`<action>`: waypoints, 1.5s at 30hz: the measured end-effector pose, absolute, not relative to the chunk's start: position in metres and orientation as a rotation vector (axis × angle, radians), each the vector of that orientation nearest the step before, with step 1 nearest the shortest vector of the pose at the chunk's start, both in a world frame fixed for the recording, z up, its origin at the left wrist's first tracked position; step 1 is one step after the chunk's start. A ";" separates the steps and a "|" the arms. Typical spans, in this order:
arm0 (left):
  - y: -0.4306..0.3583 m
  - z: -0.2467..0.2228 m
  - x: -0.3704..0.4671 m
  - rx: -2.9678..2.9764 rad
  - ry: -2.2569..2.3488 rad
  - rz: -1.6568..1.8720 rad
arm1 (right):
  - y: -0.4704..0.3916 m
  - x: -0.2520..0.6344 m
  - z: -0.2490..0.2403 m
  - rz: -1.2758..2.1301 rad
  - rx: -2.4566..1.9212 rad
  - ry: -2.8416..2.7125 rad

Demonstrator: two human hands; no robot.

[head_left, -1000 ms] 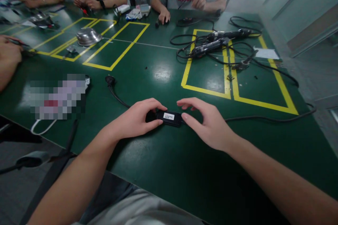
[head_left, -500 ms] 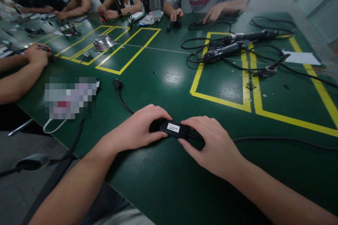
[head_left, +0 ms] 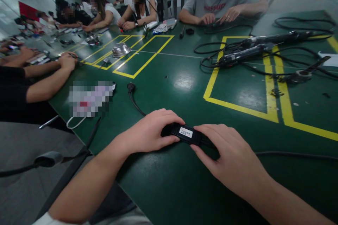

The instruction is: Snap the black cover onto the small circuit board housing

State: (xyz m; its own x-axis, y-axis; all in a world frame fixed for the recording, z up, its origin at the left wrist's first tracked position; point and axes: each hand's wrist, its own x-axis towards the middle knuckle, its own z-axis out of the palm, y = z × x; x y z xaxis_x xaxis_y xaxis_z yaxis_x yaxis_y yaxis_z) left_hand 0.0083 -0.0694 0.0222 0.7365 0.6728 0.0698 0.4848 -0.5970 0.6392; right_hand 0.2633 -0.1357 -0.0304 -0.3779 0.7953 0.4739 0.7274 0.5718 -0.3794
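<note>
Low over the green table, a small black inline box (head_left: 186,133) with a white printed label sits between my two hands. The thumb and fingers of my left hand (head_left: 155,130) pinch its left end. At its right end, my right hand (head_left: 229,149) grips it the same way. A black cable (head_left: 295,154) runs off to the right beyond my right hand. Behind my left hand, another length of cord leads to a black power plug (head_left: 131,87) lying on the table. My palms hide the cable close to the box.
A blurred-out pouch (head_left: 92,98) lies left of the plug. Black electric screwdrivers (head_left: 245,54) with looped cords lie at the right, over yellow tape lines (head_left: 237,108). A metal bowl (head_left: 120,50) stands farther back. Co-workers sit along the table; one's forearm (head_left: 47,83) rests at left.
The view has turned to the left, so everything appears farther right. Both my hands keep their hold on the inline box. The co-worker opposite has brought their hands closer together.
</note>
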 end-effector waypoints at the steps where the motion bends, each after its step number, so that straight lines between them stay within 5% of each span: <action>1: -0.069 0.022 0.008 2.336 0.868 0.406 | -0.135 0.263 -0.030 0.140 -1.210 -2.185; 45: -0.067 0.014 0.012 2.288 0.881 0.557 | -0.133 0.265 -0.034 0.065 -1.247 -2.041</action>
